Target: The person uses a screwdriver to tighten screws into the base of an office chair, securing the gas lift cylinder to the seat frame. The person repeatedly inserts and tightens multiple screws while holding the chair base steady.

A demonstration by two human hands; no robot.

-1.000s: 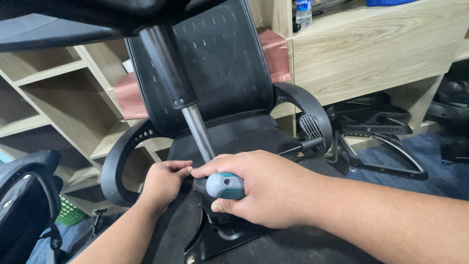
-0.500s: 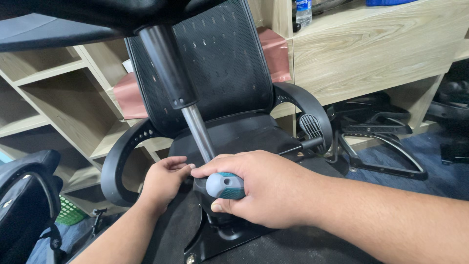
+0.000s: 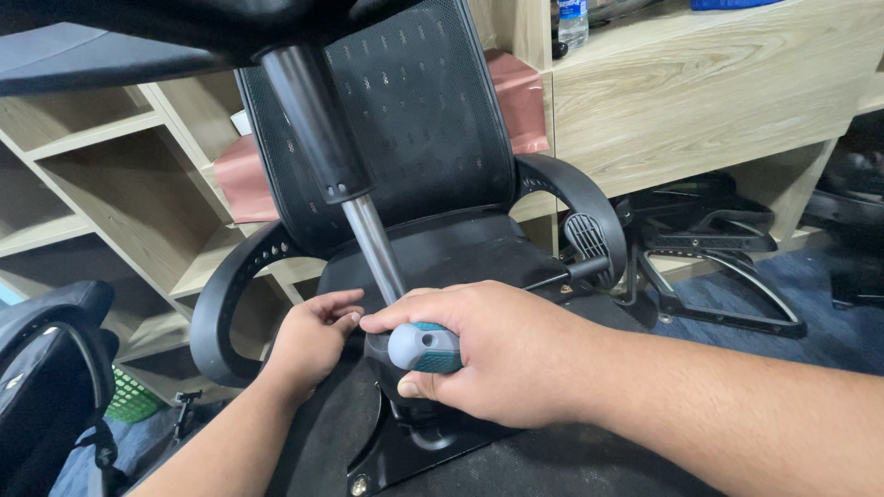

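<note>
1. The right hand (image 3: 502, 354) is in the middle of the frame, curled tight around a tool handle (image 3: 425, 347) that is grey and teal. Only the butt end sticks out past the thumb.
2. The left hand (image 3: 308, 336) is just left of it, fingers bent and pressed together against the bottom of the shiny metal rod (image 3: 373, 248).
3. The two hands almost touch, so there is very little room between them.
4. The rod goes up to a thick black tube (image 3: 308, 120) at the upper left.
5. Below the hands sits a black metal plate (image 3: 405, 451) with a bolt at its lower edge.
6. Behind them, a black mesh chair (image 3: 414, 129) with curved armrests fills the middle.
7. Wooden shelves (image 3: 101, 184) stand at the left, and a wooden counter (image 3: 709, 101) at the upper right.
8. Blue floor (image 3: 820, 313) shows at the right, with black chair parts (image 3: 709, 230) lying on it.
</note>
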